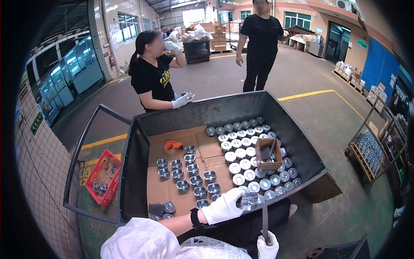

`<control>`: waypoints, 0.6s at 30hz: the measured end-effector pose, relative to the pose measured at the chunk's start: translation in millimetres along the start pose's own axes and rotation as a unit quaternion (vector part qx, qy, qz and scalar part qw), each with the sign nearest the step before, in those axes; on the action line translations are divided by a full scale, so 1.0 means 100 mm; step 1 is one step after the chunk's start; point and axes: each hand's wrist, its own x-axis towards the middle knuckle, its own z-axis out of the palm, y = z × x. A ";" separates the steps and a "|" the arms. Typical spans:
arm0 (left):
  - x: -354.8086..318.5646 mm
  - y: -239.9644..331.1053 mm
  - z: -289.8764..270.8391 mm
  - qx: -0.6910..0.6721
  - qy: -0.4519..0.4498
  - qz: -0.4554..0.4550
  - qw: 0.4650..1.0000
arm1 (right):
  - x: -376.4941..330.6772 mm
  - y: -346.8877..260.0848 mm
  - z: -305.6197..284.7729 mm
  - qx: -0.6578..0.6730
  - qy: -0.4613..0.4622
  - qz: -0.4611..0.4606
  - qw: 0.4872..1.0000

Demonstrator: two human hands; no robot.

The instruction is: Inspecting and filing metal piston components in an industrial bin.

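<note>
A: Landmark is the metal bin [224, 110]. Where's the left hand?

B: Left hand [223, 206], white glove, sits at the bin's near rim, fingers wrapped around a shiny metal piston [249, 201]. The piston is just right of the palm, touching it, over the near rim.

A: Right hand?

B: Right hand [268, 246] is below the bin's near rim, outside it, closed around the bottom of a flat metal bar [265, 220]. The bar's long axis runs straight up from that hand, and its top end stops just under the piston. Can't tell if they touch.

A: So which hand is nearer the piston?

B: Left, it's holding it. Right hand is well below, linked only through the bar.

A: Piston's orientation?

B: Too blurred to say which end faces up.

A: Rest of the bin?

B: Cardboard sheet [172, 151] on the bin floor. Packed pistons [246, 164] fill the right half, a small cardboard box [268, 153] on top of them. Loose pistons on the left half, orange tape dispenser [173, 146] toward the far wall. Red crate [103, 177] left of the bin on the floor. One person leans on the far rim, another stands beyond.
</note>
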 end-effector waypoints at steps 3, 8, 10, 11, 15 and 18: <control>0.00 0.03 -0.02 -0.009 0.000 -0.005 1.000 | 0.00 0.00 0.01 0.000 0.002 -0.003 1.000; 0.00 0.06 -0.04 -0.007 0.000 0.000 1.000 | 0.00 0.01 0.01 0.001 0.000 -0.004 1.000; 0.00 0.07 -0.05 -0.006 -0.002 0.004 1.000 | -0.01 0.00 0.01 0.002 -0.002 0.000 1.000; 0.00 0.07 -0.06 -0.004 -0.005 -0.002 1.000 | -0.01 0.00 0.01 0.001 -0.002 0.000 1.000; 0.01 0.05 -0.03 -0.007 -0.006 -0.001 1.000 | 0.00 -0.04 0.00 0.004 0.002 -0.001 1.000; 0.01 0.04 -0.02 -0.005 0.003 0.011 1.000 | -0.01 -0.05 0.01 0.002 0.006 0.002 1.000</control>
